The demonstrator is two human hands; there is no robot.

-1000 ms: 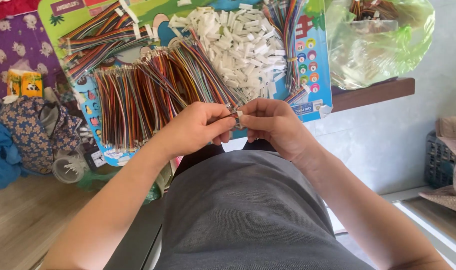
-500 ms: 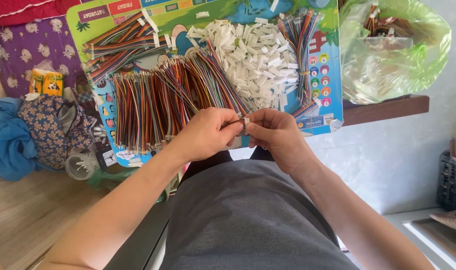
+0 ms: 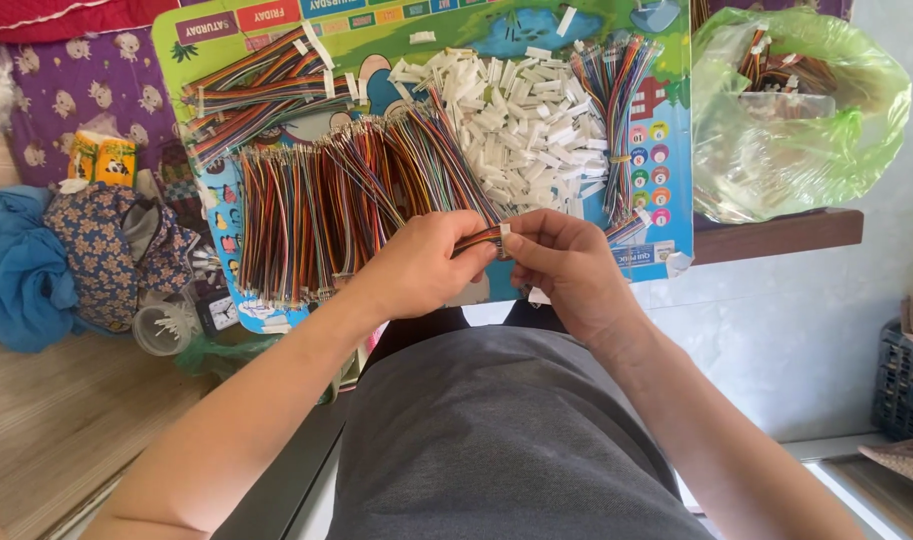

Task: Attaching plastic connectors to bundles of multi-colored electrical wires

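Wires, a thin limp multicoloured ribbon strip [image 3: 476, 240] pinched by left hand [image 3: 421, 265], meet the small white connector [image 3: 505, 229] pinched in right hand [image 3: 566, 265] fingertips near the board's [image 3: 676, 150] lower edge, best gripped close to the ends.

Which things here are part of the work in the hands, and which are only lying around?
Part of the work:
- left hand and right hand, pinching one wire strip with a white connector
- loose wire strips
- pile of white connectors
- finished bundles

Lying around:
- green plastic bag
- blue cloth
- floral cloth
- clear cup
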